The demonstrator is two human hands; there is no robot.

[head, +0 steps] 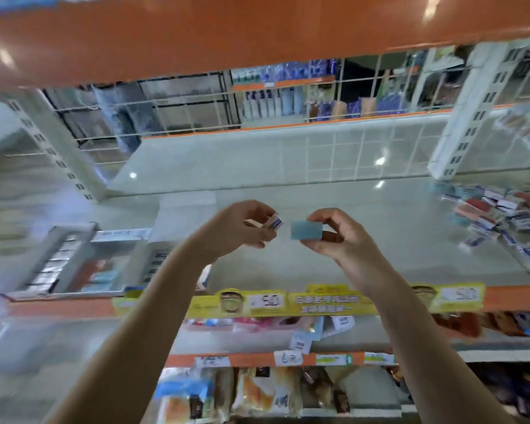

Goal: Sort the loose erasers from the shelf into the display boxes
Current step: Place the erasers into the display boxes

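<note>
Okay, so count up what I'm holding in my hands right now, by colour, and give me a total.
Blue eraser, pinched in the right hand: 1
White eraser with a blue label, pinched in the left hand: 1
Total held: 2
The left hand may hold a second piece behind the first; the blur hides it. The loose pile on the right of the shelf is too blurred to count.

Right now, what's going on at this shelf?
A person is sorting erasers at a shop shelf. The left hand pinches a small eraser with a blue-and-white sleeve, and the right hand holds a blue eraser, both raised above the shelf. A pile of loose erasers lies at the right end of the shelf; the display boxes sit at the left, partly filled. Neither held eraser is in a box yet.
</note>
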